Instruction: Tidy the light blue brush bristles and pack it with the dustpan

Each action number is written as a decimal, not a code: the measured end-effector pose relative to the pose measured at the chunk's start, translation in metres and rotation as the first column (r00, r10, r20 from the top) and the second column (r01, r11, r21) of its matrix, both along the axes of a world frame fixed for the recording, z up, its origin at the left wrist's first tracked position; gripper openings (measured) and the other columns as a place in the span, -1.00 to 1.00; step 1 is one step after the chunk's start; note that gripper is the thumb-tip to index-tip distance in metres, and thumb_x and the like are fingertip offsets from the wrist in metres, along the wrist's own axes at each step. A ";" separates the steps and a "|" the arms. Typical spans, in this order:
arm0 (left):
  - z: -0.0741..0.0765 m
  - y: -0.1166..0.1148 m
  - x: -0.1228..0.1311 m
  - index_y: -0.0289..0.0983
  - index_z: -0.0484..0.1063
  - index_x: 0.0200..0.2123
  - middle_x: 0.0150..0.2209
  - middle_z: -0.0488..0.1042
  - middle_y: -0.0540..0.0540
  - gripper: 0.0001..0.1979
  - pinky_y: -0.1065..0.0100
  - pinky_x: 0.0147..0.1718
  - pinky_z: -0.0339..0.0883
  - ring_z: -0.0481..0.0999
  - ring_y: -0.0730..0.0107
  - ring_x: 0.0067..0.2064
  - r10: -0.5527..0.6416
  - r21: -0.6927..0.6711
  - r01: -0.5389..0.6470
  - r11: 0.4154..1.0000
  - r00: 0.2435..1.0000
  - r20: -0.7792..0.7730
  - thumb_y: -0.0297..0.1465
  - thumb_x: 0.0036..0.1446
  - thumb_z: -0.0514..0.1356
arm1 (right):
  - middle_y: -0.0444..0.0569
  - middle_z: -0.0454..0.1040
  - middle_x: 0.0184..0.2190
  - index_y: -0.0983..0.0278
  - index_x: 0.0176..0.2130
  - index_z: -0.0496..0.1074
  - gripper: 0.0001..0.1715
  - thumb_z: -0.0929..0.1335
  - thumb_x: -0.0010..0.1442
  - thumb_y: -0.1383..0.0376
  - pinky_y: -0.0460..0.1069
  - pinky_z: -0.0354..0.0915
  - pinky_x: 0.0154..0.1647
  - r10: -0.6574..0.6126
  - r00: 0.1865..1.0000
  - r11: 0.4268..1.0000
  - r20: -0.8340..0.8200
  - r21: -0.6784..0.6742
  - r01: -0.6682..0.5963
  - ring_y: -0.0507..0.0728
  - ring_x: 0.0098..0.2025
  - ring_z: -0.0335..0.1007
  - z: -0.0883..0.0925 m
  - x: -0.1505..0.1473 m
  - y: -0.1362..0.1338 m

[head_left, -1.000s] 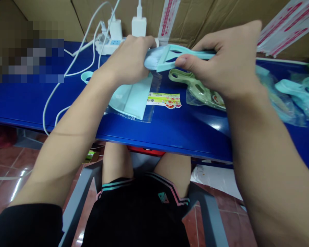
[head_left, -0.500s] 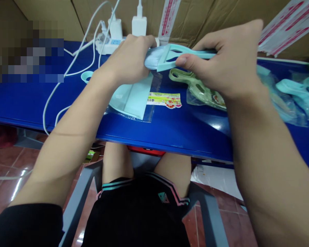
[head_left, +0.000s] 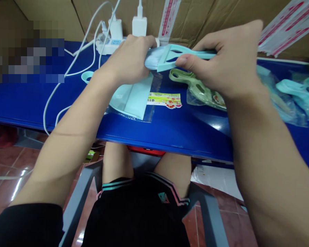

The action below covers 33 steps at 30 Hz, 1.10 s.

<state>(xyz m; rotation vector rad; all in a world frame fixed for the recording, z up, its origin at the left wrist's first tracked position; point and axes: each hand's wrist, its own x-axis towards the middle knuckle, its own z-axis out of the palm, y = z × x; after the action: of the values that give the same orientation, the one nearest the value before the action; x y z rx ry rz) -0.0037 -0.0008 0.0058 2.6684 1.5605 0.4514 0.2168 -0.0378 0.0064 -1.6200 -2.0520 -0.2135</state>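
Observation:
A light-blue hand brush [head_left: 170, 56] with pale bristles is held level above the blue table. My right hand [head_left: 229, 56] is closed around its handle, the thumb lying along the near side of the frame. At the bristle end my left hand [head_left: 132, 58] curls round the tips; most of its fingers are hidden behind the hand. Below my left hand a matching light-blue dustpan [head_left: 135, 97] lies on a clear plastic bag [head_left: 149, 115]. A yellow-green and white printed label [head_left: 166, 99] is beside the dustpan.
To the right lie a green wrapped brush-and-dustpan set [head_left: 203, 91] and light-blue wrapped pieces [head_left: 298, 91]. A white power strip [head_left: 105, 48] with plugs and loose cables [head_left: 47, 99] occupies the back left. Cardboard [head_left: 206, 20] stands behind the blue table [head_left: 164, 137].

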 end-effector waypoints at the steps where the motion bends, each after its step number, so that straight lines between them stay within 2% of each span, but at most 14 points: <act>1: 0.000 0.000 0.000 -0.10 0.51 0.32 0.13 0.63 -0.16 -0.24 -0.05 0.28 0.39 0.54 -0.25 0.23 -0.002 -0.003 0.002 1.000 1.000 0.006 -0.43 -0.03 0.19 | 0.03 0.43 -0.47 0.24 -0.39 0.56 0.22 -0.01 0.06 -0.68 0.27 0.17 0.09 0.000 1.000 1.000 -0.011 -0.001 0.000 0.23 -0.29 0.42 0.000 0.000 0.000; 5: 0.000 0.000 0.001 -0.07 0.48 0.33 0.15 0.62 -0.14 -0.24 -0.05 0.27 0.41 0.53 -0.24 0.24 0.012 -0.001 -0.012 1.000 1.000 -0.022 -0.41 -0.02 0.19 | 0.05 0.49 -0.44 0.19 -0.38 0.58 0.21 -0.05 0.06 -0.66 0.29 0.16 0.13 -0.006 1.000 1.000 -0.011 -0.015 0.006 0.25 -0.26 0.45 0.002 -0.001 -0.002; 9: 0.000 -0.001 0.001 -0.11 0.49 0.34 0.14 0.63 -0.14 -0.25 -0.04 0.27 0.42 0.55 -0.22 0.25 0.015 0.013 -0.014 1.000 0.999 -0.048 -0.45 0.01 0.19 | 0.10 0.53 -0.42 0.19 -0.37 0.60 0.34 -0.18 -0.03 -0.66 0.33 0.15 0.17 -0.031 0.999 0.999 0.008 -0.024 0.032 0.27 -0.24 0.49 0.003 -0.005 -0.003; 13: 0.000 -0.001 0.001 -0.16 0.50 0.33 0.13 0.63 -0.16 -0.29 -0.04 0.23 0.44 0.56 -0.23 0.23 0.000 0.019 0.000 1.000 0.999 -0.045 -0.48 0.06 0.20 | 0.08 0.55 -0.39 0.17 -0.34 0.62 0.34 -0.17 -0.03 -0.67 0.30 0.14 0.11 -0.017 1.000 0.999 0.005 -0.030 0.017 0.27 -0.21 0.50 0.003 -0.003 -0.002; 16: 0.001 -0.002 0.001 -0.11 0.49 0.33 0.14 0.63 -0.14 -0.34 0.02 0.25 0.44 0.57 -0.14 0.22 -0.005 0.016 0.006 1.000 0.999 -0.044 -0.46 0.14 0.22 | 0.07 0.51 -0.43 0.21 -0.36 0.60 0.42 -0.19 -0.10 -0.73 0.29 0.16 0.08 0.008 1.000 1.000 -0.015 0.000 -0.008 0.26 -0.24 0.47 0.001 -0.001 -0.001; 18: 0.002 -0.003 0.001 -0.24 0.48 0.34 0.16 0.62 -0.22 -0.37 -0.01 0.25 0.43 0.57 -0.19 0.23 -0.029 0.018 0.030 0.999 0.999 -0.043 -0.47 0.18 0.22 | 0.06 0.48 -0.45 0.23 -0.37 0.58 0.44 -0.20 -0.15 -0.74 0.30 0.16 0.09 0.017 1.000 1.000 -0.025 0.007 -0.017 0.26 -0.27 0.43 0.000 0.000 0.000; 20: 0.003 -0.003 0.001 -0.37 0.48 0.33 0.16 0.61 -0.32 -0.39 -0.08 0.22 0.44 0.58 -0.30 0.23 -0.052 0.021 0.053 0.998 0.998 -0.042 -0.50 0.19 0.23 | 0.04 0.45 -0.46 0.22 -0.39 0.54 0.39 -0.19 -0.12 -0.73 0.31 0.12 0.12 0.026 0.999 1.000 -0.031 0.003 -0.026 0.24 -0.30 0.40 -0.001 0.001 0.001; 22: 0.003 -0.004 0.000 -0.41 0.48 0.32 0.15 0.61 -0.37 -0.40 -0.12 0.18 0.46 0.58 -0.38 0.22 -0.059 0.022 0.060 0.998 0.998 -0.039 -0.51 0.19 0.24 | 0.02 0.41 -0.48 0.20 -0.40 0.51 0.30 -0.14 -0.06 -0.72 0.32 0.09 0.15 0.042 0.998 0.999 -0.044 -0.001 -0.042 0.23 -0.31 0.38 -0.001 0.002 0.001; 27: 0.001 -0.003 -0.001 -0.37 0.49 0.32 0.15 0.62 -0.38 -0.39 -0.12 0.17 0.46 0.58 -0.40 0.21 -0.059 0.034 0.059 0.998 0.998 -0.022 -0.52 0.18 0.24 | -0.01 0.39 -0.49 0.18 -0.45 0.47 0.10 0.04 0.07 -0.66 0.36 0.09 0.20 0.042 0.998 0.999 -0.043 -0.014 -0.042 0.26 -0.27 0.44 0.000 0.003 0.003; 31: 0.000 -0.003 -0.001 -0.36 0.50 0.32 0.15 0.62 -0.36 -0.39 -0.13 0.18 0.45 0.58 -0.38 0.20 -0.062 0.042 0.062 0.997 0.998 -0.017 -0.55 0.17 0.23 | -0.03 0.38 -0.51 0.22 -0.44 0.50 0.08 0.11 0.13 -0.64 0.45 0.10 0.23 0.043 0.998 0.999 -0.043 0.007 -0.043 0.27 -0.26 0.48 0.001 0.003 0.003; 33: 0.000 -0.003 -0.001 -0.38 0.49 0.32 0.16 0.61 -0.37 -0.38 -0.12 0.20 0.44 0.58 -0.36 0.21 -0.063 0.041 0.064 0.997 0.998 -0.016 -0.57 0.18 0.21 | -0.03 0.37 -0.52 0.23 -0.44 0.51 0.07 0.15 0.13 -0.64 0.44 0.18 0.20 0.035 0.998 0.999 -0.050 0.011 -0.035 0.26 -0.27 0.48 0.001 0.003 0.003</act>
<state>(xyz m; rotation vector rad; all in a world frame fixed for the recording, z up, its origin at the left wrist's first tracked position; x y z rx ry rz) -0.0043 -0.0040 0.0063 2.7493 1.4809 0.4689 0.2197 -0.0349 0.0070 -1.5667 -2.0367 -0.1691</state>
